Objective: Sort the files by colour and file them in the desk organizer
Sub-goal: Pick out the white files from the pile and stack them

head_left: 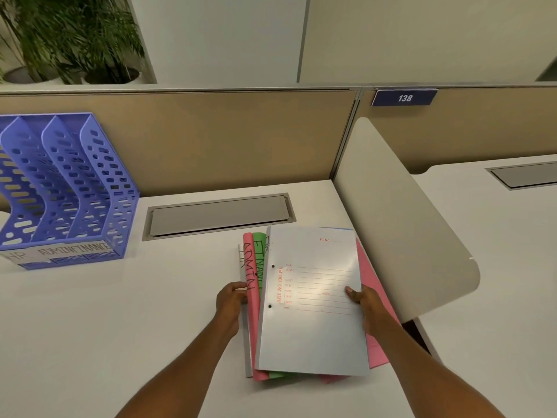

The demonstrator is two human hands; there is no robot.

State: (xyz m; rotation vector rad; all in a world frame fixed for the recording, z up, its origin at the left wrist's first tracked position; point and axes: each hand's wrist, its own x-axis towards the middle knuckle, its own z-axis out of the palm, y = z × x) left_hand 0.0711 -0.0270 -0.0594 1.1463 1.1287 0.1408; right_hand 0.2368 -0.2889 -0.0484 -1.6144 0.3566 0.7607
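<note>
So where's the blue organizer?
In the head view, the blue organizer stands far left on the desk against the tan partition, left of the grey hatch.

The desk [120, 327] carries the desk organizer [60, 188] at its far left, just before the rear partition [211, 140]. A recessed cable flap [218, 215] lies in the desk surface to the right of the organizer. The stack of files [256, 327] lies flat in front of the flap's right end. The top file [313, 297] is offset to the right over the files below. The left hand [230, 303] holds the stack's left edge; the right hand [366, 300] holds the top file's right edge. A side divider [401, 218] stands right of the stack, with a neighbouring desk [497, 251] beyond it. A number plate [404, 98] hangs on the partition's top edge. Potted plants [69, 37] stand behind the partition, far left.
</note>
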